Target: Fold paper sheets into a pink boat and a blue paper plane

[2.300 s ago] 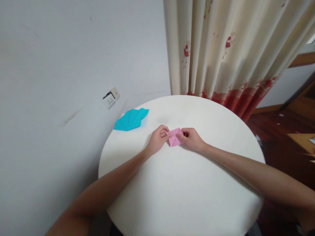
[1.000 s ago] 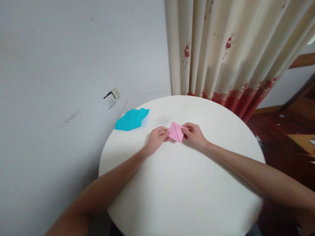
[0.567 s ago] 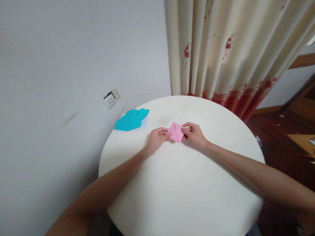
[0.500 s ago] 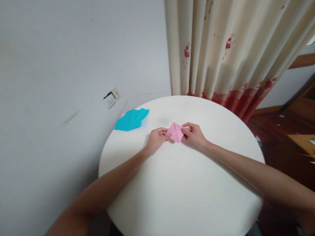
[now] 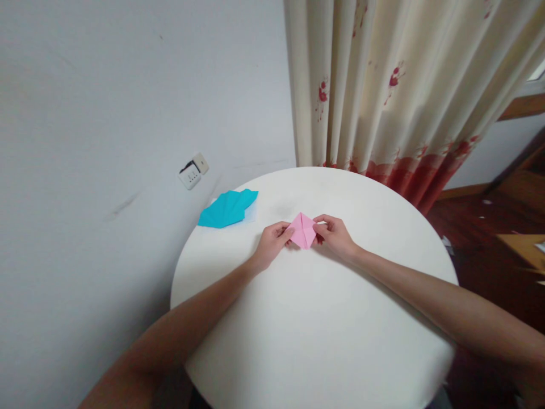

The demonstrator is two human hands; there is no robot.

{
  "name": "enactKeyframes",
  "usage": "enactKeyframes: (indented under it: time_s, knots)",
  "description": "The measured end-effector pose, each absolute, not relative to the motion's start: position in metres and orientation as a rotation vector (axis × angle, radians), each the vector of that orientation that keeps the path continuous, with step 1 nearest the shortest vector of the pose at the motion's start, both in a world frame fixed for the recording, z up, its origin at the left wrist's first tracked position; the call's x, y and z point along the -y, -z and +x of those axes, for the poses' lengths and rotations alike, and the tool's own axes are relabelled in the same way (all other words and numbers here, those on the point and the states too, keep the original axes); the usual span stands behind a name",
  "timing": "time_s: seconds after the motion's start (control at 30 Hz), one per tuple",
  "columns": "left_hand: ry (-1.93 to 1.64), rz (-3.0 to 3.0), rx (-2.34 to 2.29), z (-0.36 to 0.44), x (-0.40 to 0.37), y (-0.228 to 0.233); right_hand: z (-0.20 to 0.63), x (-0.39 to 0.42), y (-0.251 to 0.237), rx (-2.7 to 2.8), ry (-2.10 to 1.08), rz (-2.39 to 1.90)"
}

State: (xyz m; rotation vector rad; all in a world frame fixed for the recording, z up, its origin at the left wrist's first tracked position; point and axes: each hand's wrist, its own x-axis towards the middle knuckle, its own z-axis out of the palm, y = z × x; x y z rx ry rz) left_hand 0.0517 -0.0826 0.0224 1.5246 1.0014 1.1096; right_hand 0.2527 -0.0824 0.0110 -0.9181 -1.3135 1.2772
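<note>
A small folded pink paper (image 5: 302, 232), diamond-shaped with a crease down its middle, is held between my two hands over the round white table (image 5: 315, 318). My left hand (image 5: 272, 238) pinches its left corner, thumb on top. At the right corner, my right hand (image 5: 334, 232) grips the paper between thumb and fingers. The fingers under the paper are partly hidden. To the left of my left hand, a pleated blue folded paper (image 5: 225, 209) lies near the table's edge, on something pale.
A white wall with a power socket (image 5: 189, 176) rises on the left. Behind the table hangs a cream curtain (image 5: 361, 85) with red flowers and a red hem. A light wooden surface (image 5: 522, 250) stands at the far right above a dark floor.
My left thumb has shifted left, from over the pink paper toward its left corner. The pink paper has turned slightly and shows more of its face. The blue paper stays put.
</note>
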Motion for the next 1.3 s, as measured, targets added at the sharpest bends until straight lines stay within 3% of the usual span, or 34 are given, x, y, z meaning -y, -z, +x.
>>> enactKeyframes:
  time_s: [0.47,0.77,1.3]
  knots:
    - [-1.083,1.454,-0.984,0.052,0.086,-0.025,0.255,0.084,-0.014,1.307,-1.294,-0.872]
    - [-1.049,1.362,-0.679,0.046,0.079,-0.014,0.257,0.085,-0.018,1.314,-1.312,-0.87]
    - [-1.169,1.49,-0.966,0.052,0.084,-0.023,0.256,0.087,-0.016,1.338,-1.364,-0.765]
